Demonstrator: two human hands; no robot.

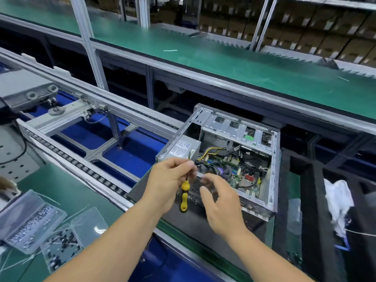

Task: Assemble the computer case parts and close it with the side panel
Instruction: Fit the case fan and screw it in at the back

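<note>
fingers [184, 165] of left hand [166, 180] clamped on yellow screwdriver [184, 197]; right hand [220, 200] fingers loosely curled, blurred; psu label [180, 148] unreadable; green bench [67, 192], centre frame open case [234, 159].

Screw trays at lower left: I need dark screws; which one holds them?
The nearer, smaller tray holds dark screws; the larger tray beside it holds shiny silver ones.
</note>
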